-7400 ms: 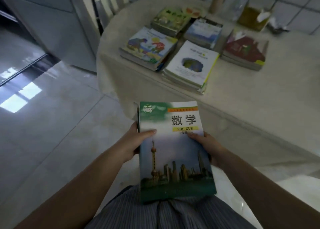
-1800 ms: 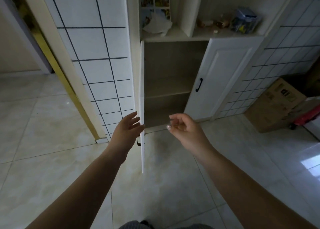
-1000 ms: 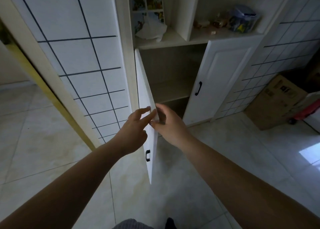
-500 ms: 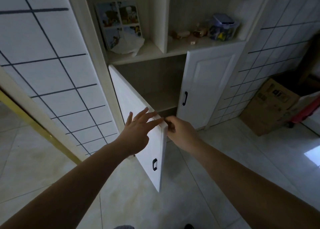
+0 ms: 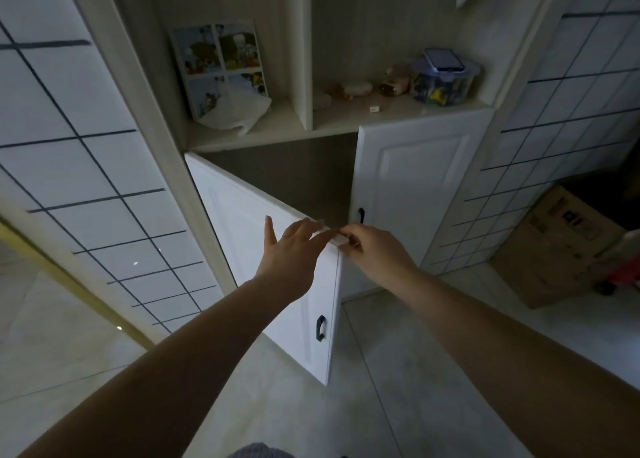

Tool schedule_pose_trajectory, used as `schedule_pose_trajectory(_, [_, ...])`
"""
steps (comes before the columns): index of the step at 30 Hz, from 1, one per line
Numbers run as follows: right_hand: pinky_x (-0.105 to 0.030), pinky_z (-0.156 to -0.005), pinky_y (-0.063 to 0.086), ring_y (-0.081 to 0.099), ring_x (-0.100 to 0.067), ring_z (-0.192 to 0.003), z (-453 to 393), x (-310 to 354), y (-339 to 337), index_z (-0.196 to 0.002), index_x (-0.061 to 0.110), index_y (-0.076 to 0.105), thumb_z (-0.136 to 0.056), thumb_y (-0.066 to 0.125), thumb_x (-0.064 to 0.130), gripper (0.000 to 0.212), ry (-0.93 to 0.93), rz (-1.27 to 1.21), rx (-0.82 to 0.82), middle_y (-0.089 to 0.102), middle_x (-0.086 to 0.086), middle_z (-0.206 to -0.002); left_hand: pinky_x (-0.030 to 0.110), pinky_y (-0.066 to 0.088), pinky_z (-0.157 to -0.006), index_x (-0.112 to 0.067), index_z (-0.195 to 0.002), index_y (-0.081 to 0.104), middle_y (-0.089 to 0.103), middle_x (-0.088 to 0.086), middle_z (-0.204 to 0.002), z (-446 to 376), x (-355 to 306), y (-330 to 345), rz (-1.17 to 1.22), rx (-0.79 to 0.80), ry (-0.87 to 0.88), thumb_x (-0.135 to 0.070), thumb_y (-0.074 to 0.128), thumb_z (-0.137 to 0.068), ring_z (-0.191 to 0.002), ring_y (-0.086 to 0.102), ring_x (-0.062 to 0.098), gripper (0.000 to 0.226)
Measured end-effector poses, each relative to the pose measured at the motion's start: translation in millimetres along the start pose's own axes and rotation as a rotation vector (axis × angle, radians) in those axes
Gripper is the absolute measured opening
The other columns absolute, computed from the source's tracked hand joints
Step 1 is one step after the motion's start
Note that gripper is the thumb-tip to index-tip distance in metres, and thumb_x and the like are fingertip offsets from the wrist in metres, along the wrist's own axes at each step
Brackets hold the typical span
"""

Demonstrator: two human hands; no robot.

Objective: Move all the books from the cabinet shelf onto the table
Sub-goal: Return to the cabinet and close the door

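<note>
At the cabinet's half-open left door [image 5: 277,250] my left hand [image 5: 291,253] lies flat and spread on its front, my right hand [image 5: 367,250] pinches the top corner; one picture book [image 5: 221,66] leans on the upper shelf [image 5: 277,128]

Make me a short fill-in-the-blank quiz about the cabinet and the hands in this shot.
1. Both hands touch the top corner of the ___ cabinet door.
2. The right cabinet door is ___.
3. A phone lies on the lidded ___ on the open shelf.
4. The cardboard box stands on the ___.

Missing words: left; closed; container; floor
</note>
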State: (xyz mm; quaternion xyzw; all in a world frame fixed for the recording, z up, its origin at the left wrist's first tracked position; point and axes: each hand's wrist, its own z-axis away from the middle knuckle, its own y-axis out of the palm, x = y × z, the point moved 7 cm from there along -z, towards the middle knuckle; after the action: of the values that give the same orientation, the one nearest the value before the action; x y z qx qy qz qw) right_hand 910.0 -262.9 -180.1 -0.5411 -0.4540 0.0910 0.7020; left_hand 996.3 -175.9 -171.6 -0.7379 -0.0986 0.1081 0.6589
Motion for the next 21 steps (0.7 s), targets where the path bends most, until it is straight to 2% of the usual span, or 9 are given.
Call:
schedule_pose_trajectory(4, [-0.025, -0.075, 0.046, 0.062, -0.018, -0.086, -26, -20, -16, -0.117, 0.02, 0.057, -0.095, 0.05, 0.033, 0.027, -0.027, 0.086, 0.002, 0.068, -0.001, -0.105, 0.061, -0.015, -0.108, -0.029, -0.149, 0.018, 0.015, -0.004, -0.159, -28, -9, 3, -0.027, 0.003, 0.0, -0.008, 0.044, -0.092, -0.148, 0.009, 0.022, 0.067])
schedule_pose_trajectory(7, [-0.024, -0.07, 0.041, 0.056, -0.014, -0.076, -46, -34, -26, -0.114, 0.018, 0.058, -0.095, 0.05, 0.031, 0.024, -0.044, 0.112, -0.023, 0.068, -0.003, -0.1, 0.061, -0.01, -0.111, -0.026, -0.149, 0.019, 0.016, -0.001, -0.159, -53, -15, 4, -0.032, 0.01, 0.023, -0.008, 0.042, -0.092, -0.147, 0.01, 0.023, 0.064])
schedule_pose_trajectory(11, [-0.024, -0.076, 0.045, 0.063, -0.02, -0.085, -77, -52, -38, -0.116, 0.016, 0.058, -0.095, 0.049, 0.029, 0.026, -0.053, 0.127, -0.056, 0.069, -0.004, -0.103, 0.057, -0.003, -0.115, -0.023, -0.149, 0.017, 0.016, 0.002, -0.159, -91, -19, 8, -0.056, -0.009, 0.065, -0.013, 0.045, -0.094, -0.147, 0.009, 0.025, 0.063])
schedule_pose_trajectory(16, [-0.025, -0.072, 0.043, 0.059, -0.016, -0.081, -123, -72, -52, -0.12, 0.016, 0.056, -0.097, 0.046, 0.025, 0.027, -0.063, 0.188, -0.032, 0.067, -0.005, -0.1, 0.052, -0.006, -0.116, -0.02, -0.149, 0.012, 0.014, 0.006, -0.158, -137, -16, 21, -0.038, -0.046, 0.098, -0.008, 0.043, -0.092, -0.148, 0.002, 0.027, 0.066])
schedule_pose_trajectory(21, [-0.029, -0.076, 0.048, 0.062, -0.019, -0.088, -168, -91, -60, -0.124, 0.02, 0.055, -0.096, 0.047, 0.021, 0.029, -0.042, 0.243, -0.015, 0.068, -0.005, -0.104, 0.055, -0.009, -0.115, -0.019, -0.151, 0.0, 0.009, 0.006, -0.159, -177, -2, 34, -0.08, -0.055, 0.147, -0.013, 0.043, -0.094, -0.148, 0.002, 0.027, 0.071])
